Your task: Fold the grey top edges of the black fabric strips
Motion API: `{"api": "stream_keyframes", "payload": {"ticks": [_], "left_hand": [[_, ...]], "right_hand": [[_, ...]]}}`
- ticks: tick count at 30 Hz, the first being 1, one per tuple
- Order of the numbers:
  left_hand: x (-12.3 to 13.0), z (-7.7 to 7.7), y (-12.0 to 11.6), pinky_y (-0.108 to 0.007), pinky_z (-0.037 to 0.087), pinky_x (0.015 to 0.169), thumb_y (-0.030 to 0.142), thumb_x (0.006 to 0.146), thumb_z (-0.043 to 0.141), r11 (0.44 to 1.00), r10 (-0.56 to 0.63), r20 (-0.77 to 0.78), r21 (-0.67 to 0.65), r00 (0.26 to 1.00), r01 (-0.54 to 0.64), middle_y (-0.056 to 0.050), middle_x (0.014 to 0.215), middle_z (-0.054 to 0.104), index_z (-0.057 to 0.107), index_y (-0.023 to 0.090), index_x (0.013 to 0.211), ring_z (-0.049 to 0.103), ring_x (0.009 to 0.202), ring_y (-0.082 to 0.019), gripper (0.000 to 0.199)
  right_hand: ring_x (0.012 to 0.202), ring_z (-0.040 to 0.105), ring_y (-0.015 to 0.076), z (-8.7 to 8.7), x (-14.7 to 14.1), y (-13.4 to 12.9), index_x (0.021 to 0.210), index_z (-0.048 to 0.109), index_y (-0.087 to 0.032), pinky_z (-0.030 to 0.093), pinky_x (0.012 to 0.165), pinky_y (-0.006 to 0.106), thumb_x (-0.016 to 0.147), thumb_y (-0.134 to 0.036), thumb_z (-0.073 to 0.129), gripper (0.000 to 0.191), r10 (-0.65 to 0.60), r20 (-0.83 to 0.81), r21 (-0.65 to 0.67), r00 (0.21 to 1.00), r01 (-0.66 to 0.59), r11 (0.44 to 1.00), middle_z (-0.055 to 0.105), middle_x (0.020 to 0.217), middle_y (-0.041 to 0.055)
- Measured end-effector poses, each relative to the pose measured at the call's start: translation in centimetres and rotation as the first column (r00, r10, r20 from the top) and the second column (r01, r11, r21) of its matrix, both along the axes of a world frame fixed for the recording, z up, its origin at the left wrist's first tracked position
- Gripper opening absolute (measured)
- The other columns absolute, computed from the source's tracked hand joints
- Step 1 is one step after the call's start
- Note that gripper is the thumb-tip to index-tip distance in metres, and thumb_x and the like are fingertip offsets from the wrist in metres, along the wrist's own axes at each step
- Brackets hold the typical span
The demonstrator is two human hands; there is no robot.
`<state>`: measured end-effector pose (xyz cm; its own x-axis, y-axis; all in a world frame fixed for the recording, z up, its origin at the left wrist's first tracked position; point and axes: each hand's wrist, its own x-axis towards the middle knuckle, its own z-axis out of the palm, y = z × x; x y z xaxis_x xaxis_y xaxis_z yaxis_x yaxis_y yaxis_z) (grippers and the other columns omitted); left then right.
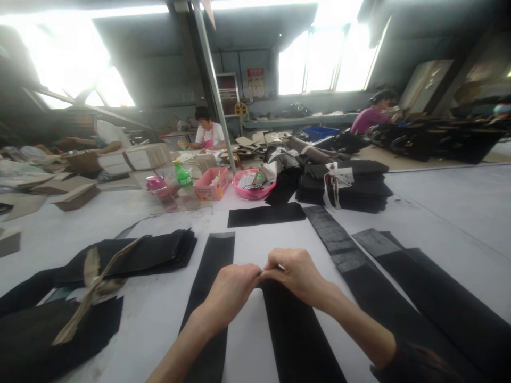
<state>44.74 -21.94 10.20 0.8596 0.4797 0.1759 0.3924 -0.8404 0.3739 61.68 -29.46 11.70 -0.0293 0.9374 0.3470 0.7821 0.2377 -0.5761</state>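
My left hand point(233, 290) and my right hand point(297, 274) meet above the white table. Both are closed in a pinch, fingertips touching, at the far end of a black strip point(297, 335). The strip runs from my fingers toward the near edge of the view. Exactly what lies between the fingertips is mostly hidden. Left of my hands lies another black strip point(209, 298) with a greyish far end. On the right, a long strip point(335, 250) with a dull grey section passes beyond my right forearm. A short black piece point(266, 214) lies crosswise ahead.
Tied black stacks lie at left point(131, 255) and back right point(345, 186). A pink basket point(254, 196), pink box point(211, 184) and green bottle point(182, 174) stand ahead, near a metal pole point(217, 85). Several people work farther back. More black pieces point(439, 287) lie at right.
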Motion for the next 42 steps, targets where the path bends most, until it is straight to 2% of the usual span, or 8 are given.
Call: {"api": "stream_keyframes", "payload": {"ticks": [5,9,12,18,23,28,33,42], "left_hand": [[-0.2,-1.7,1.5,-0.023,0.031,0.053,0.037,0.096,0.039,0.988,-0.009,0.06,-0.153,0.998,0.018,0.003,0.058,0.052,0.053,0.019,0.068,0.046,0.052,-0.011,0.036],[-1.5,-1.8,3.9,-0.022,0.038,0.055,0.04,0.093,0.045,0.884,0.161,0.225,-0.466,0.961,-0.04,0.002,0.066,0.057,0.06,0.019,0.073,0.05,0.06,-0.012,0.033],[-1.9,-1.5,6.0,-0.024,0.047,0.066,0.041,0.089,0.052,0.775,0.293,0.297,-0.63,0.909,-0.044,0.0,0.081,0.066,0.066,0.019,0.088,0.059,0.075,-0.017,0.026],[-2.4,-1.7,10.5,-0.029,0.051,0.08,0.043,0.083,0.062,0.625,0.53,0.366,-0.778,0.765,-0.061,-0.002,0.094,0.071,0.067,0.02,0.106,0.063,0.087,-0.021,0.033],[-2.9,-4.1,14.3,-0.025,0.051,0.076,0.045,0.078,0.067,0.52,0.646,0.319,-0.849,0.694,-0.095,-0.002,0.091,0.072,0.066,0.017,0.105,0.065,0.083,-0.019,0.039],[-1.7,-7.2,18.4,-0.021,0.05,0.068,0.044,0.076,0.068,0.415,0.714,0.264,-0.906,0.648,-0.088,-0.002,0.079,0.071,0.066,0.014,0.097,0.064,0.072,-0.014,0.037],[1.2,-9.2,23.7,-0.02,0.044,0.05,0.05,0.066,0.07,0.402,0.737,0.201,-0.898,0.646,-0.179,-0.001,0.065,0.066,0.066,0.012,0.085,0.058,0.053,-0.012,0.042],[6.9,-13.4,32.7,-0.022,0.034,0.047,0.055,0.067,0.064,0.544,0.755,0.198,-0.721,0.625,-0.429,0.0,0.053,0.057,0.064,0.012,0.066,0.05,0.047,-0.012,0.043]], "right_hand": [[0.069,0.062,0.0134,-1.4,3.2,-0.5,0.077,0.067,-0.017,0.047,0.068,0.025,0.086,-0.028,0.062,0.015,-0.054,-0.45,-0.119,0.891,0.0,0.993,0.067,0.072,-0.0011],[0.091,0.065,0.0184,-5.6,5.4,-1.9,0.108,0.061,-0.018,0.051,0.081,0.031,0.076,-0.024,0.069,0.034,-0.157,-0.701,-0.258,0.696,-0.042,0.965,0.067,0.102,0.0056],[0.093,0.063,0.0203,-9.4,5.1,-3.5,0.114,0.061,-0.02,0.051,0.082,0.031,0.062,-0.017,0.076,0.054,-0.201,-0.697,-0.418,0.688,-0.162,0.894,0.067,0.106,0.0041],[0.072,0.062,0.0187,-12.6,5.0,-7.6,0.076,0.07,-0.017,0.046,0.059,0.023,0.063,-0.019,0.068,0.013,-0.415,-0.534,-0.729,0.736,-0.152,0.667,0.067,0.074,-0.0024],[0.077,0.063,0.022,-10.7,9.9,-7.8,0.077,0.071,-0.016,0.05,0.066,0.027,0.07,-0.027,0.068,0.014,-0.404,-0.55,-0.683,0.731,-0.115,0.721,0.068,0.076,0.0006],[0.085,0.066,0.0238,-8.0,17.5,-2.1,0.099,0.069,-0.016,0.053,0.07,0.031,0.073,-0.038,0.072,0.035,-0.468,-0.656,-0.576,0.593,0.008,0.817,0.071,0.089,0.006],[0.082,0.068,0.0194,-8.8,23.5,7.8,0.096,0.067,-0.018,0.054,0.066,0.024,0.065,-0.036,0.08,0.038,-0.503,-0.744,-0.46,0.44,0.209,0.863,0.072,0.09,0.0059],[0.077,0.067,0.0234,-14.1,28.5,22.5,0.091,0.065,-0.014,0.055,0.069,0.035,0.071,-0.028,0.068,0.024,-0.608,-0.513,-0.301,0.606,0.536,0.789,0.069,0.076,0.0076]]}}
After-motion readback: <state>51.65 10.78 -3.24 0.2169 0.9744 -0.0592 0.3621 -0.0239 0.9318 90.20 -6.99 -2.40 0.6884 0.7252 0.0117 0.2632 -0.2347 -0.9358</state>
